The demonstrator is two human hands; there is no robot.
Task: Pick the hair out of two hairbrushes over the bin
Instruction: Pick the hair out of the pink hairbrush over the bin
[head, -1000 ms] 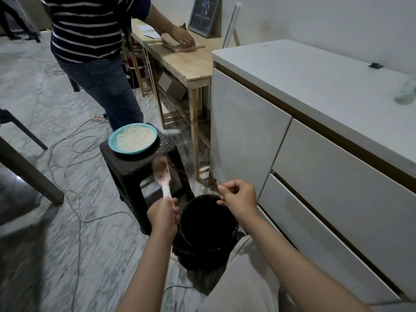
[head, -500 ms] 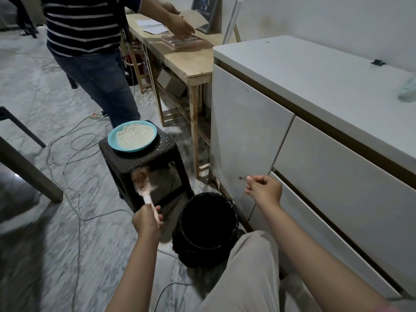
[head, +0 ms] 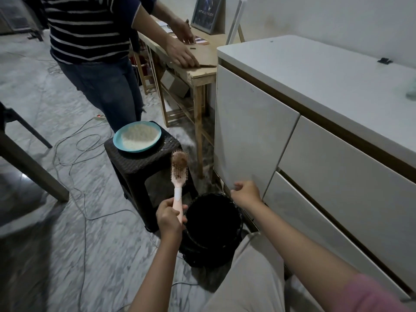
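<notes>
The left hand (head: 170, 218) has swung the pink plastic hairbrush (head: 179, 174) back in beside the round black bin (head: 213, 228) after drifting out to the left half a second ago, bristles and brown hair facing up. The right hand (head: 246, 192), which was pinching at the bin's far rim a second ago and then lifted towards the white cabinet (head: 252, 136), now hangs over the rim again, fingers curled — whether it grips any hair is hard to tell. Behind, the person in the striped shirt (head: 90, 28) has both hands flat on the wooden table (head: 202, 73).
</notes>
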